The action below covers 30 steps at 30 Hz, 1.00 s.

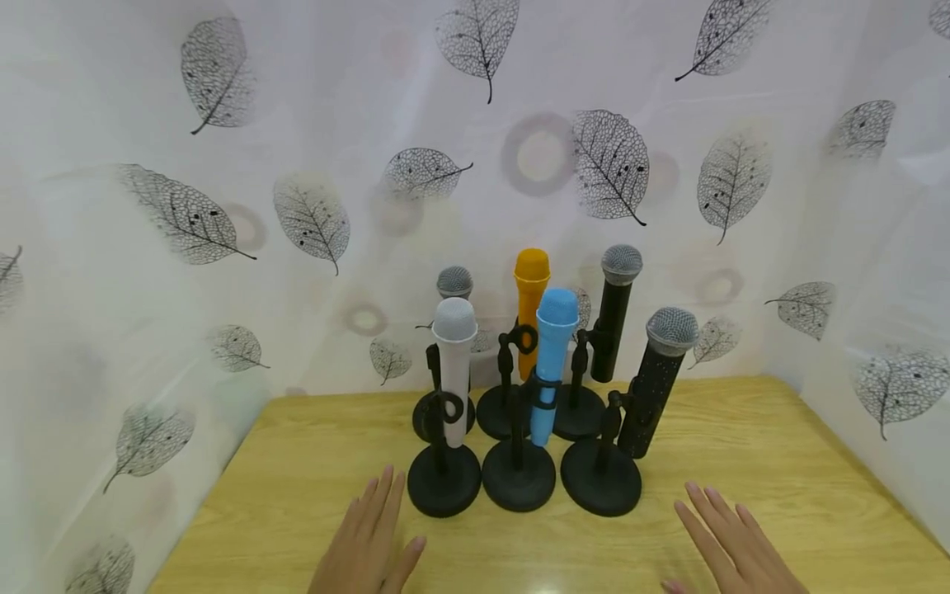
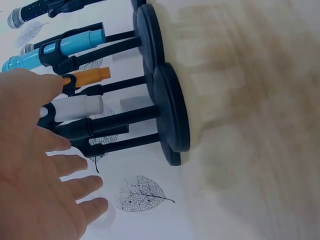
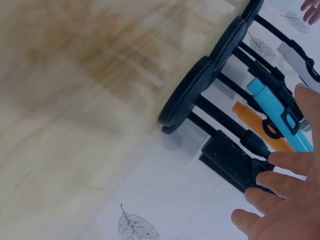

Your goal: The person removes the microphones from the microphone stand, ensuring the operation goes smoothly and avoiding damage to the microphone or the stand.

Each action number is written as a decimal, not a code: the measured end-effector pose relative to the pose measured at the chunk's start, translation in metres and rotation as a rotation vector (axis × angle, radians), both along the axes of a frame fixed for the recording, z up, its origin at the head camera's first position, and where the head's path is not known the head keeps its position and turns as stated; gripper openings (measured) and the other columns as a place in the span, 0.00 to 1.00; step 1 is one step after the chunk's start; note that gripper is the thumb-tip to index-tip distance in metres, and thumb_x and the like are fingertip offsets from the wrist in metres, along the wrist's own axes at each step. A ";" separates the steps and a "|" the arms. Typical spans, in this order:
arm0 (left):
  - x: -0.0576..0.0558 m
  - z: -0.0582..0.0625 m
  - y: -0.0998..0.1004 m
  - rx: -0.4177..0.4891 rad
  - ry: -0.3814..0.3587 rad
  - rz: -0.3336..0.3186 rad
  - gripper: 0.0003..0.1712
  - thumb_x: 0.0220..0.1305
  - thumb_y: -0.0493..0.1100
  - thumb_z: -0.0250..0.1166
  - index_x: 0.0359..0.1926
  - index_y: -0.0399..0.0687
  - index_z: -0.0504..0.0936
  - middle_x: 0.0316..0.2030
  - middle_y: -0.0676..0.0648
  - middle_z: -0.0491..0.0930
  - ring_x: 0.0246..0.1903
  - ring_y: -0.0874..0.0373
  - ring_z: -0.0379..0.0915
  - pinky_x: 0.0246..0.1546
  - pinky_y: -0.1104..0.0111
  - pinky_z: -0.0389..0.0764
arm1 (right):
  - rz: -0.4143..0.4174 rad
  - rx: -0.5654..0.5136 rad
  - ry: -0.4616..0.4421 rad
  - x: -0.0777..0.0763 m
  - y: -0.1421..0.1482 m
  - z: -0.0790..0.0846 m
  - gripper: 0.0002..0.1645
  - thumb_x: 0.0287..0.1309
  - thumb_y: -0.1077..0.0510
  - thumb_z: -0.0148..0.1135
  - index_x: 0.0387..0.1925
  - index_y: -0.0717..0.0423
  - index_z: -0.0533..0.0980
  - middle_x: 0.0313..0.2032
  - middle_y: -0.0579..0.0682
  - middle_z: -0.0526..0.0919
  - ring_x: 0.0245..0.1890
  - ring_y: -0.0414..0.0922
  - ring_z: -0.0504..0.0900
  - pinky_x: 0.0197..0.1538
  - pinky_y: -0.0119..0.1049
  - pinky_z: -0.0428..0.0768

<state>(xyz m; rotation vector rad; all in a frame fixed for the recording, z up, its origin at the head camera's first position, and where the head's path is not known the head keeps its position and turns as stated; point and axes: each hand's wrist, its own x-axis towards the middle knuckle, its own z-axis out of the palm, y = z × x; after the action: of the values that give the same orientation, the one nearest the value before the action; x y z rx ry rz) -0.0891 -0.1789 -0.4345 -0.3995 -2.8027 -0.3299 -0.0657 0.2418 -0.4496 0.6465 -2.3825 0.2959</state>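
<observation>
Several microphones stand in black round-based stands, in two rows of three. In front are a white microphone (image 1: 455, 371), a light blue microphone (image 1: 552, 346) and a speckled black microphone (image 1: 653, 392) with a grey mesh head. Behind them are an orange microphone (image 1: 532, 289), a plain black microphone (image 1: 612, 322), and one with a grey mesh head (image 1: 454, 281), mostly hidden by the white one. My left hand (image 1: 365, 536) holds nothing, fingers extended, left of the white microphone's stand base (image 1: 444, 487). My right hand (image 1: 735, 544), also holding nothing, is right of the speckled microphone's base (image 1: 601, 483), fingers extended.
A wood-grain table (image 1: 260, 487) lies under the stands. Behind it and along both sides hangs a white sheet (image 1: 312, 107) printed with dark leaf skeletons. The back-row stands are close to the rear sheet, and neighbouring bases sit tight together.
</observation>
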 end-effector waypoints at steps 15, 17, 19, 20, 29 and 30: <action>-0.058 0.025 -0.002 0.509 -0.155 -0.077 0.40 0.68 0.64 0.50 0.73 0.56 0.48 0.71 0.50 0.51 0.69 0.50 0.49 0.64 0.48 0.58 | 0.180 0.030 0.064 -0.016 -0.025 0.029 0.48 0.55 0.28 0.55 0.63 0.60 0.68 0.65 0.59 0.66 0.65 0.48 0.64 0.70 0.28 0.48; -0.065 0.028 -0.002 0.544 -0.155 -0.096 0.40 0.68 0.62 0.51 0.73 0.55 0.49 0.71 0.48 0.53 0.68 0.48 0.52 0.63 0.48 0.61 | 0.227 0.015 0.085 -0.020 -0.028 0.031 0.47 0.56 0.29 0.54 0.63 0.62 0.68 0.64 0.61 0.67 0.64 0.49 0.65 0.69 0.27 0.50; -0.072 0.030 -0.002 0.570 -0.163 -0.115 0.39 0.68 0.61 0.52 0.73 0.56 0.50 0.70 0.48 0.53 0.67 0.48 0.54 0.62 0.49 0.63 | 0.256 0.007 0.082 -0.023 -0.032 0.033 0.47 0.57 0.29 0.53 0.63 0.63 0.68 0.64 0.61 0.66 0.64 0.49 0.65 0.68 0.25 0.51; -0.076 0.030 -0.001 0.584 -0.169 -0.127 0.39 0.68 0.61 0.52 0.73 0.56 0.50 0.70 0.49 0.53 0.67 0.49 0.54 0.62 0.51 0.64 | 0.271 0.002 0.077 -0.024 -0.033 0.035 0.47 0.58 0.30 0.53 0.63 0.63 0.68 0.64 0.61 0.66 0.64 0.49 0.65 0.68 0.24 0.52; -0.092 0.031 0.006 0.707 -0.187 -0.200 0.36 0.68 0.59 0.53 0.71 0.50 0.57 0.65 0.47 0.64 0.63 0.52 0.63 0.59 0.54 0.68 | 0.254 0.018 -0.128 -0.025 -0.047 0.046 0.51 0.47 0.39 0.70 0.68 0.55 0.62 0.68 0.52 0.62 0.66 0.37 0.61 0.60 0.16 0.60; -0.093 0.031 0.007 0.715 -0.187 -0.199 0.35 0.67 0.59 0.54 0.70 0.50 0.59 0.64 0.48 0.66 0.62 0.52 0.64 0.59 0.54 0.69 | 0.250 0.014 -0.141 -0.026 -0.048 0.047 0.51 0.46 0.40 0.71 0.68 0.54 0.61 0.68 0.50 0.61 0.65 0.36 0.62 0.59 0.16 0.62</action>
<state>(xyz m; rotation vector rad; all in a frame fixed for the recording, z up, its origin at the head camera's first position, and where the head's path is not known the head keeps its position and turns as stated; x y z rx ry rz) -0.1817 -0.1722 -0.4037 -0.4831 -2.5745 -1.4105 -0.0912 0.1936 -0.4030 0.9611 -2.4389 0.4450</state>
